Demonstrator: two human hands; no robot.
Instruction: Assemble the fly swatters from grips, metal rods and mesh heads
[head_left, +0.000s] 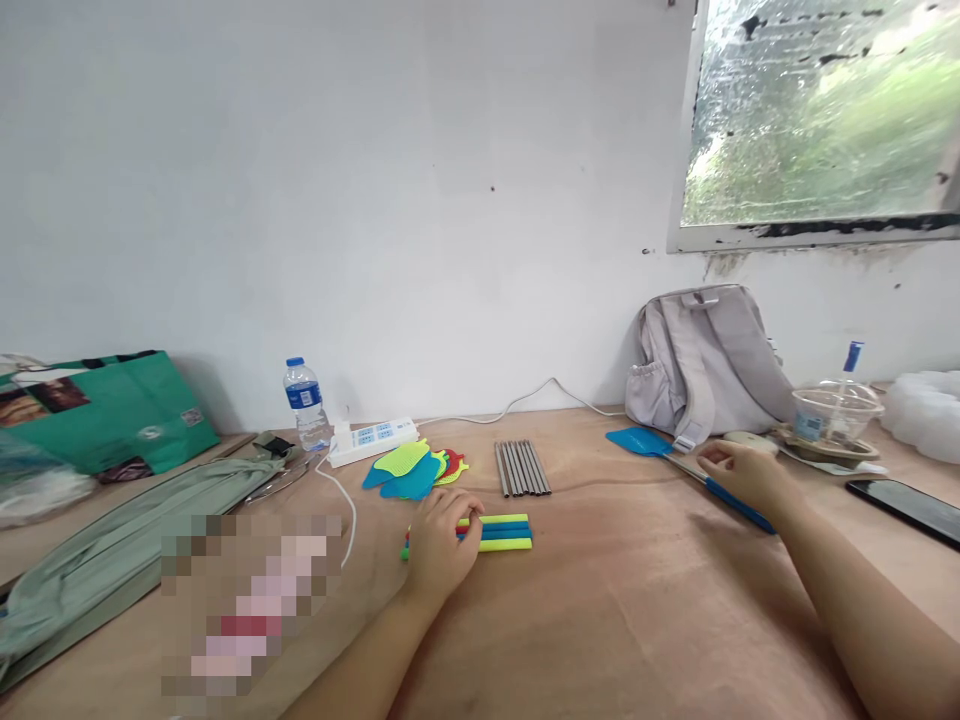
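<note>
A row of coloured plastic tubes (505, 533), yellow, blue, red and green, lies on the table under my left hand (442, 535). Its fingers are bent over the tubes, thumb and index apart with tubes showing between them; the left ends are partly covered. To the right, a fly swatter with a blue paddle (640, 441), a thin metal rod and a blue handle (739, 502) lies flat. Just over its rod and handle is my right hand (742, 478), fingers loosely curved and thumb apart, not wrapped round it.
Loose swatter paddles (409, 470) lie in a pile behind my left hand, beside several metal rods (522, 468). A power strip (375, 440), a water bottle (306, 405) and a green bag (112, 415) stand left. A backpack (705, 365), a plastic cup (832, 412) and a phone (911, 508) are right.
</note>
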